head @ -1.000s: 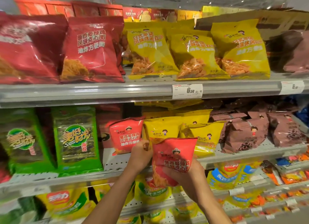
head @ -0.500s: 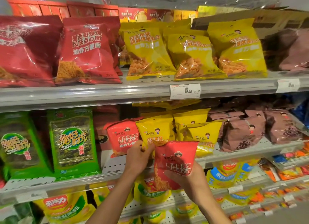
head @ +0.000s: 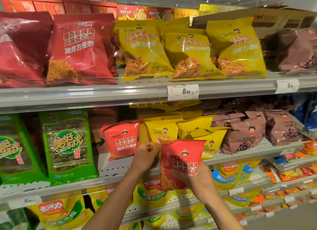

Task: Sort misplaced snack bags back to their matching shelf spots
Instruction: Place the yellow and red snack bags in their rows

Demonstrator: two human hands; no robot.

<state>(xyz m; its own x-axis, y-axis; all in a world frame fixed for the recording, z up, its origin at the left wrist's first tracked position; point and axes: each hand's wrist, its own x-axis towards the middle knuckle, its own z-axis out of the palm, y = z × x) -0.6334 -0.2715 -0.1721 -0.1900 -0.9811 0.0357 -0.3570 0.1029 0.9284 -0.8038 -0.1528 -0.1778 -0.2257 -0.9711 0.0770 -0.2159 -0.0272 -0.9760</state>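
1. At lower centre of the frame, our right hand (head: 197,180) gripped a small red noodle-snack bag (head: 180,162) from beneath.
2. Our left hand (head: 145,156) pinched that bag's upper left corner.
3. We judged this the carrying step, the bag held before the yellow bags (head: 163,130).
4. Next it should go leftwards, beside the matching red bag (head: 122,140) on the middle shelf (head: 111,168).

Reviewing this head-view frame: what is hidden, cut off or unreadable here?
- Small red snack bag in the grip: the bottom right corner is covered by the right hand.
- Left hand: fingertips are hidden behind the bag's top edge.
- White price tag at the right: print is blurred.
- Green seaweed packs: cut by the left frame edge.
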